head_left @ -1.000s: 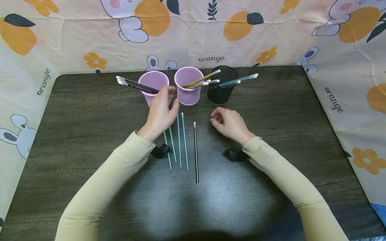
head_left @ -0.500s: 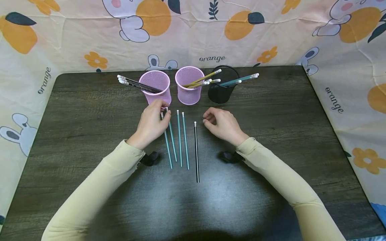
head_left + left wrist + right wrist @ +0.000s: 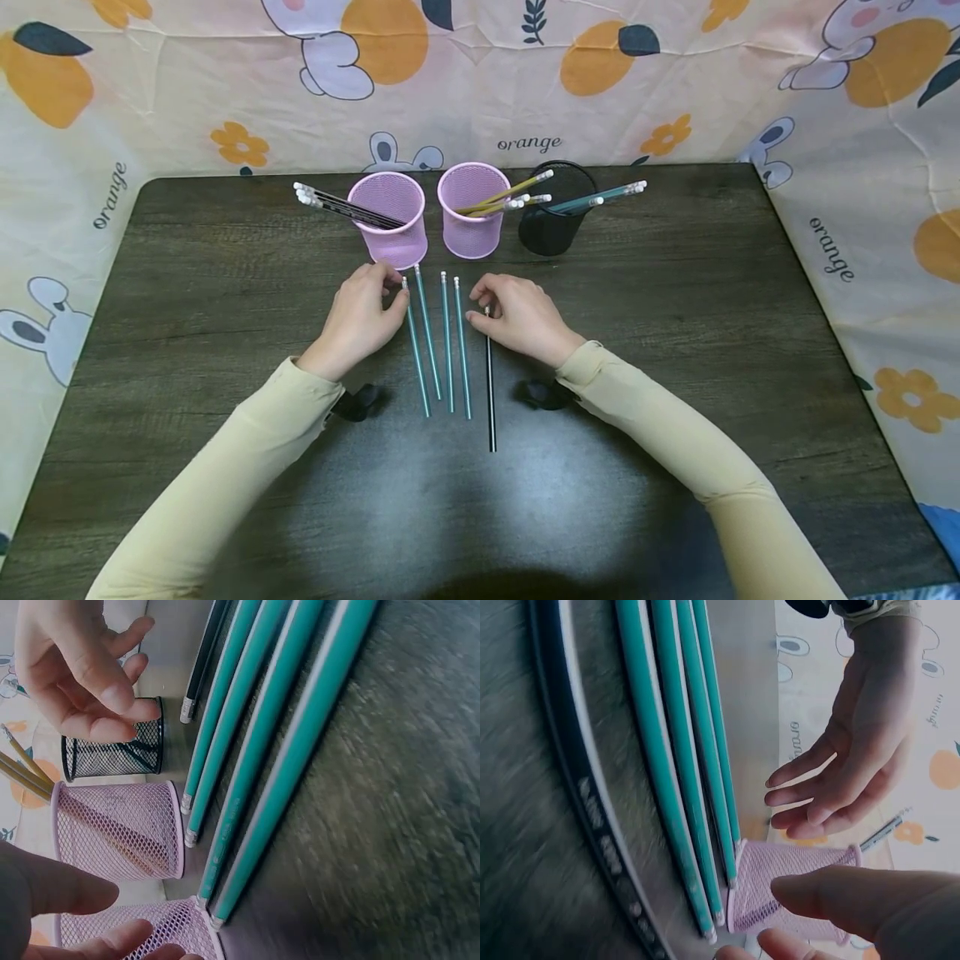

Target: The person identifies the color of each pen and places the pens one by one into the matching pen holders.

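Several teal pencils (image 3: 447, 350) lie roughly parallel on the dark table, eraser ends toward the cups, with one black pencil (image 3: 491, 392) to their right. My left hand (image 3: 358, 315) is beside the eraser end of the leftmost teal pencil, fingers loosely bent and holding nothing. My right hand (image 3: 525, 318) hovers over the top of the black pencil; in the right wrist view its thumb and fingers stand apart with nothing between them, and the black pencil (image 3: 604, 825) lies beside them. In the left wrist view the teal pencils (image 3: 262, 742) lie beyond the left fingertips.
Along the back stand a pink mesh cup (image 3: 397, 246) with black pencils, another pink cup (image 3: 471, 237) with yellow pencils, and a black mesh cup (image 3: 550, 233) with teal pencils. A printed cloth (image 3: 480, 108) hangs behind the table (image 3: 210, 275).
My left hand has moved down and left from the left pink cup, uncovering the teal pencils' eraser ends. My right hand has moved left to the black pencil's top.
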`<move>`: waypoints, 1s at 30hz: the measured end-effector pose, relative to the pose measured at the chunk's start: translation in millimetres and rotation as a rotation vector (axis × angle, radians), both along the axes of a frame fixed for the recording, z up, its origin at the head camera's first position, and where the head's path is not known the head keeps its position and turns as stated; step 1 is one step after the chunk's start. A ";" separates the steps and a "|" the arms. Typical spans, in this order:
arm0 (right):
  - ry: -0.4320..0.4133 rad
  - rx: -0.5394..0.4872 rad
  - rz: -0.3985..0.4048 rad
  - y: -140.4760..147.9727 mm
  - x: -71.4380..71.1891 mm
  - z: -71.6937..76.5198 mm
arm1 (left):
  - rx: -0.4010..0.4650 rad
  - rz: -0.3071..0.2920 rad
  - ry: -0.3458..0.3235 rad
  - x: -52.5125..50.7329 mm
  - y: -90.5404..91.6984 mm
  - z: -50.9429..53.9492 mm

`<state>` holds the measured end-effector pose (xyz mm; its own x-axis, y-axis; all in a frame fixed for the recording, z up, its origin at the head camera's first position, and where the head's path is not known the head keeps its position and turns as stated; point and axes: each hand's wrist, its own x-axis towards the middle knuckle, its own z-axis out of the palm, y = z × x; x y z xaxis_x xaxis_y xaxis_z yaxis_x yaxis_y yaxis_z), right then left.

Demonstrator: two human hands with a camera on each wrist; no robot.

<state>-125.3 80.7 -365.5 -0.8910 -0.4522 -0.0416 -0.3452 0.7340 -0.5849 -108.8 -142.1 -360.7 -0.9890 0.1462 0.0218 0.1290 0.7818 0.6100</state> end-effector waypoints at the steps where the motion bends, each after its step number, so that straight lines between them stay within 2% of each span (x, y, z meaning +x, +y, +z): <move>1: -0.003 0.008 0.007 -2.4 0.3 0.2 | -0.001 0.003 -0.004 0.6 -1.0 -0.3; 8: -0.053 0.117 0.049 -16.6 2.5 -1.0 | -0.010 0.016 -0.036 6.3 -5.4 -2.8; 14: -0.053 0.205 0.052 -25.1 2.8 -3.6 | -0.016 0.022 -0.038 7.0 -7.2 -2.7; 23: -0.065 0.217 0.044 -32.7 3.2 -6.1 | 0.023 0.046 -0.057 9.8 -9.6 -0.8; 30: -0.108 0.203 0.029 -35.7 3.2 -6.3 | 0.047 0.066 -0.073 8.0 -9.2 0.1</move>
<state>-122.1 45.0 -371.8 -0.8633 -0.4499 -0.2287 -0.3112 0.8313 -0.4604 -100.8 -151.3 -360.6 -0.9956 0.0817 -0.0457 0.0323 0.7576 0.6519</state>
